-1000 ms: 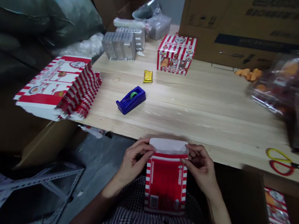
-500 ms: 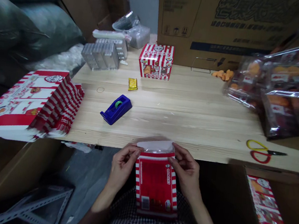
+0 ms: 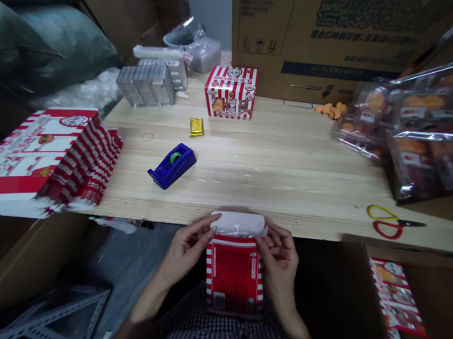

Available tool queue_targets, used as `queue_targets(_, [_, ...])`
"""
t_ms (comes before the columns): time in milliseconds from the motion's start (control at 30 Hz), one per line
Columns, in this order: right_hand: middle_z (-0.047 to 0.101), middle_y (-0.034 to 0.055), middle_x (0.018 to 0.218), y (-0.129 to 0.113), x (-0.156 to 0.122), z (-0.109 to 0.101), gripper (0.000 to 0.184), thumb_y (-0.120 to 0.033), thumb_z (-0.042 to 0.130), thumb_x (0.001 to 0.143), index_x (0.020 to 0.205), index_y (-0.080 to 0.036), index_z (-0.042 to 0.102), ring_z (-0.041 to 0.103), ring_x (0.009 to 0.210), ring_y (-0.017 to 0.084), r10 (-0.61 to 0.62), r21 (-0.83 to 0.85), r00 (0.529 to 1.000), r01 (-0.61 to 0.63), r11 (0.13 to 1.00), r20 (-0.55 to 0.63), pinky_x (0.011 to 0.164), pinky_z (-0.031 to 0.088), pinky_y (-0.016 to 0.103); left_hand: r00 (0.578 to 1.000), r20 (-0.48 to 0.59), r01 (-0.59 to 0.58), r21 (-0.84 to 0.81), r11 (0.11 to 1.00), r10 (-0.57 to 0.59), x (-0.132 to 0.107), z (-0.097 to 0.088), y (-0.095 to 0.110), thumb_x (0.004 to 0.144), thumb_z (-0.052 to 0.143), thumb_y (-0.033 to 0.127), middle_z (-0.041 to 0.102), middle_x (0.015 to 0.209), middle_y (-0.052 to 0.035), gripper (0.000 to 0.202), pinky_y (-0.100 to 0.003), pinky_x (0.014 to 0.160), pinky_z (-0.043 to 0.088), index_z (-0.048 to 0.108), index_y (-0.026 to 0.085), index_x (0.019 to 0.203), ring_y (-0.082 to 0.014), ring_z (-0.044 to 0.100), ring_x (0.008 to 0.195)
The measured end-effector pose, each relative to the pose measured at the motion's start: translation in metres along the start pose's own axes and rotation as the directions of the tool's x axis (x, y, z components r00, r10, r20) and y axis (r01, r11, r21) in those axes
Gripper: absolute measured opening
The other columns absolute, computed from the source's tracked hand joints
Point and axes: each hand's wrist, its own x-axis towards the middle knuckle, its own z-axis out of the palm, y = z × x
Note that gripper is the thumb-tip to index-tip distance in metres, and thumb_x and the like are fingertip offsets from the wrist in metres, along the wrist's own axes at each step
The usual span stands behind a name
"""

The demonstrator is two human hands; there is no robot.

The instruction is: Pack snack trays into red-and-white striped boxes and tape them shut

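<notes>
A red-and-white striped carton [image 3: 234, 273] stands on my lap, just below the near edge of the wooden table [image 3: 294, 162]. Its white top flap [image 3: 238, 223] is raised. My left hand [image 3: 186, 249] grips the carton's upper left corner, fingers curled round it and touching the flap. On the other side my right hand [image 3: 280, 260] holds the upper right corner, fingers pinched at the flap's edge.
A blue tape dispenser [image 3: 172, 165] and a gold packet [image 3: 196, 127] lie on the table. A stack of flat striped cartons [image 3: 40, 159] overhangs at left, a finished striped box [image 3: 230, 91] stands at the back. Scissors [image 3: 390, 223] and bagged snacks [image 3: 419, 133] are at right.
The view has tilted up and shifted, showing more of the table. The carton sits a little lower and its white flap stands more upright between both hands.
</notes>
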Motion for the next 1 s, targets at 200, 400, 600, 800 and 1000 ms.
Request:
queue_targets(200, [0.074,0.0055,0.124,-0.005,0.005,-0.007,0.024,-0.029,0.079,0.082,0.106,-0.028,0.077,0.069,0.115,0.023,0.062,-0.12,0.985,-0.043,0.992,0.158,0.101,0.054,0.039,0.997,0.081,0.006,0.013,1.0,-0.007,0.003,-0.012,0.012,0.095,0.062,0.036,0.074,0.121,-0.01,0.039,-0.036,0.095,0.054,0.068,0.024,0.131,-0.0244,0.067,0.114])
queue_targets(400, [0.073,0.0029,0.097,-0.01,0.023,-0.019,0.015,-0.033,0.073,0.089,0.1,-0.026,0.078,0.067,0.087,0.017,0.086,-0.264,0.956,-0.009,0.965,0.281,0.076,0.052,0.026,1.0,0.008,-0.013,-0.065,0.998,0.014,-0.001,-0.003,0.003,0.094,0.065,0.031,0.074,0.108,-0.0067,0.033,-0.028,0.084,0.054,0.068,0.023,0.127,-0.0174,0.069,0.093])
queue_targets(600, [0.068,0.0021,0.094,-0.019,0.034,-0.017,0.009,-0.031,0.071,0.09,0.09,-0.026,0.079,0.063,0.085,0.015,0.042,-0.312,0.943,0.068,0.948,0.331,0.071,0.047,0.024,0.986,0.0,-0.169,0.084,0.982,0.17,0.005,-0.003,0.007,0.096,0.063,0.028,0.072,0.105,-0.008,0.019,-0.031,0.092,0.048,0.078,0.021,0.104,-0.0201,0.064,0.104])
queue_targets(800, [0.074,0.0024,0.094,-0.025,0.023,-0.018,0.01,-0.034,0.071,0.09,0.091,-0.028,0.08,0.066,0.087,0.018,0.107,-0.363,0.958,-0.004,0.932,0.264,0.077,0.05,0.028,0.977,0.154,-0.158,0.084,0.984,0.144,0.005,-0.015,0.019,0.099,0.058,0.029,0.066,0.121,-0.0095,0.024,-0.037,0.102,0.045,0.078,0.024,0.11,-0.0229,0.058,0.119])
queue_targets(1000, [0.074,0.0034,0.107,-0.012,0.018,-0.031,0.013,-0.034,0.072,0.089,0.101,-0.03,0.078,0.064,0.107,0.021,0.149,-0.409,0.942,-0.013,0.913,0.301,0.091,0.048,0.032,0.985,0.15,-0.101,0.064,0.993,0.09,-0.007,-0.008,0.009,0.1,0.055,0.029,0.058,0.123,-0.0089,0.025,-0.037,0.102,0.044,0.074,0.025,0.115,-0.0219,0.056,0.119])
